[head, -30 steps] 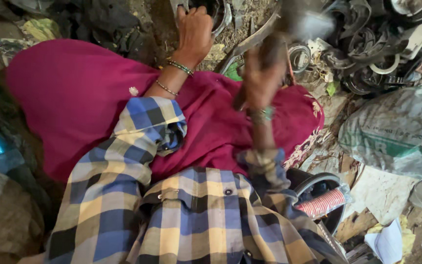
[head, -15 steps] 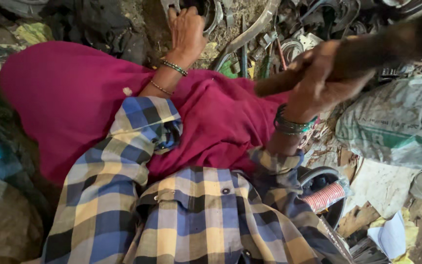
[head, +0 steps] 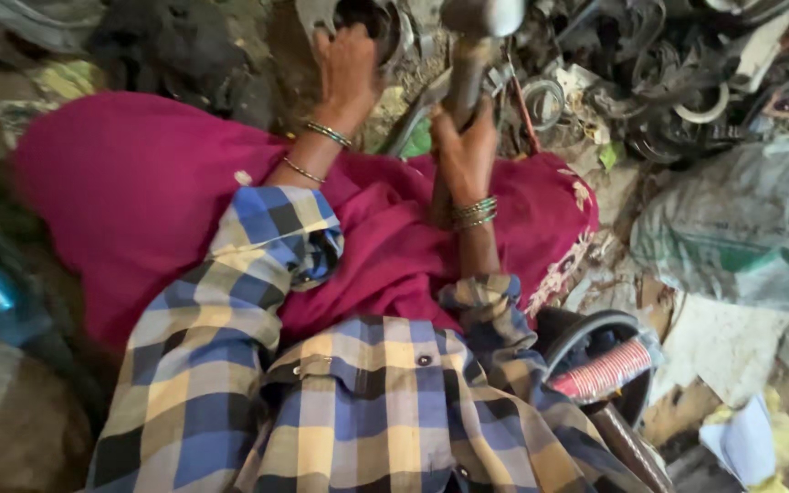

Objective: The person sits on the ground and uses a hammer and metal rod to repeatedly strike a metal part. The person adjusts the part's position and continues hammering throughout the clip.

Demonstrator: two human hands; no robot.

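Here the right hand (head: 466, 151) gripped a hammer (head: 481, 27) upright; left hand (head: 347, 73) pressed flat on a metal ring (head: 393, 27) beside it.

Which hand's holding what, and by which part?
Right hand grips a hammer mid-handle, metal head up. Left hand presses on a round metal part on the ground.

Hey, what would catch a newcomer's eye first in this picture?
The magenta cloth across the lap fills the middle. Above it, the right hand grips a hammer upright, while the left hand presses a metal ring. Dark metal scrap crowds the upper right.
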